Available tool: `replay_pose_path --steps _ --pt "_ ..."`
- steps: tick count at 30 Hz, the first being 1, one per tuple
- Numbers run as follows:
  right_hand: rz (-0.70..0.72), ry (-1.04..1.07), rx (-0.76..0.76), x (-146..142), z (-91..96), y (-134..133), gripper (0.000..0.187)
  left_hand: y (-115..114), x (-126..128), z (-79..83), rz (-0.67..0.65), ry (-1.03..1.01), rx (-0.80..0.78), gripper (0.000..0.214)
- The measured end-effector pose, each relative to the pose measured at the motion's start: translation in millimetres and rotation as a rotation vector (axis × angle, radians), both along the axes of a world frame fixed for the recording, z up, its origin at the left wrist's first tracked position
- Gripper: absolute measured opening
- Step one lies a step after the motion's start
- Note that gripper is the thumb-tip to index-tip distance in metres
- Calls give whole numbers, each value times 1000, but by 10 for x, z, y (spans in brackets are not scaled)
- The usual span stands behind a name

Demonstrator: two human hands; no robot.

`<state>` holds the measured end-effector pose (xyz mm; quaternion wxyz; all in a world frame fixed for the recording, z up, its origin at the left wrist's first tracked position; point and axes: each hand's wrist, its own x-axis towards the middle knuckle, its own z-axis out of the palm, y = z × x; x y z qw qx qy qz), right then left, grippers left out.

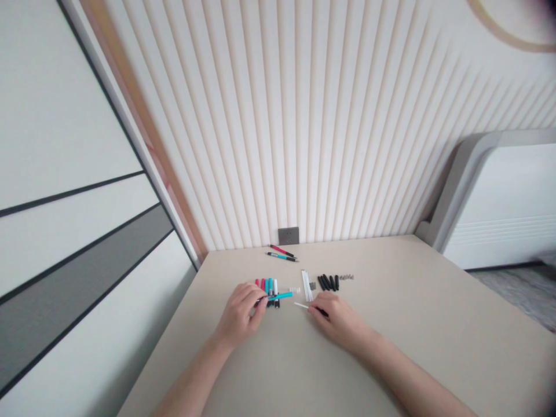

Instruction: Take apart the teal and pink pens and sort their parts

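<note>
My left hand [241,310] pinches a blue pen barrel [284,295], which points to the right above the table. Closed on a thin white pen refill [301,304], my right hand [336,317] has the refill's tip pointing left toward the barrel, a small gap apart. A black piece [322,312], perhaps a grip, also shows at the right fingers. Behind the left fingers lies a row of red, blue and white pen barrels [275,285], partly hidden. Several white refills [306,285] lie just beyond my right hand, beside several black pen grips [329,282].
Small clear pieces [295,290] and small grey parts [313,286] lie around the refills. Little metallic parts [346,277] sit right of the grips. Farther back are a red pen [282,251] and a blue pen [280,256], before a wall socket [289,236].
</note>
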<state>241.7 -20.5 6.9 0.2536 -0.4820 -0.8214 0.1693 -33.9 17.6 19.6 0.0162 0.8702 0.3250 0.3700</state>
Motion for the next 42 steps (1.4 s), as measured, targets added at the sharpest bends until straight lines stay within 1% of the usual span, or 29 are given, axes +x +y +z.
replay_pose_path --steps 3,7,11,13,16,23,26,32,35,38,40,42 --pt "35 -57 36 -18 -26 -25 27 -1 -5 6 -4 12 -8 9" --pt "2 -43 66 -63 -63 -32 14 -10 22 14 -38 52 -5 11" --pt "-6 51 56 -108 -44 -30 25 -20 55 2 -88 94 -16 12" --pt "32 61 58 -130 -26 -35 22 -21 63 -13 -110 101 -25 12" --pt "73 33 64 -162 -21 -51 18 -24 64 -36 -123 102 -44 13" --pt "56 -51 66 -212 -81 -61 14 -50 77 -31 -145 84 -73 12" --pt "66 -104 66 -218 -86 -57 15 -57 93 -22 -149 86 -65 13" --pt "91 -122 70 -213 -80 -56 16 -53 69 4 -127 83 -26 12" --pt "89 -118 82 -207 -91 -55 17 -9 -30 50 -43 78 24 10" --pt "102 -67 79 -191 -89 -57 16 68 -174 99 157 13 83 12" --pt "118 -19 68 -174 -77 -58 15 125 -261 109 311 -12 76 15" --pt "123 24 61 -154 -65 -56 15 176 -324 91 450 19 44 18"
